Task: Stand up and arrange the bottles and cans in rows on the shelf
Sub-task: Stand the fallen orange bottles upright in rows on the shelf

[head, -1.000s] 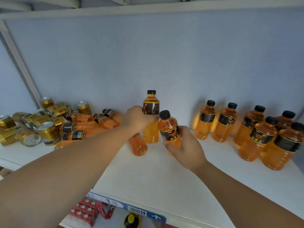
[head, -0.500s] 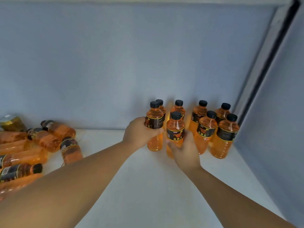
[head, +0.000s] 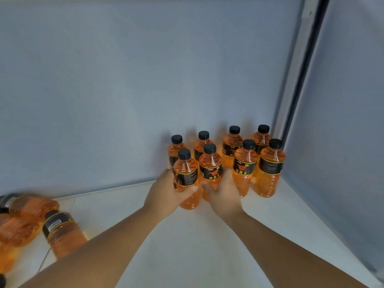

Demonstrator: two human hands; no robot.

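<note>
The person's left forearm [head: 108, 246] stretched from seven o'clock toward the middle and the right forearm [head: 291, 246] from five o'clock. Both were bare all the way to the frame's edge, smooth and rounded, broadest nearest the camera. The wrists were bare as well. The left grip [head: 166, 194] and right grip [head: 225, 196] were bare hands, and the left thumb [head: 192, 189] ended in a short nail.
</note>
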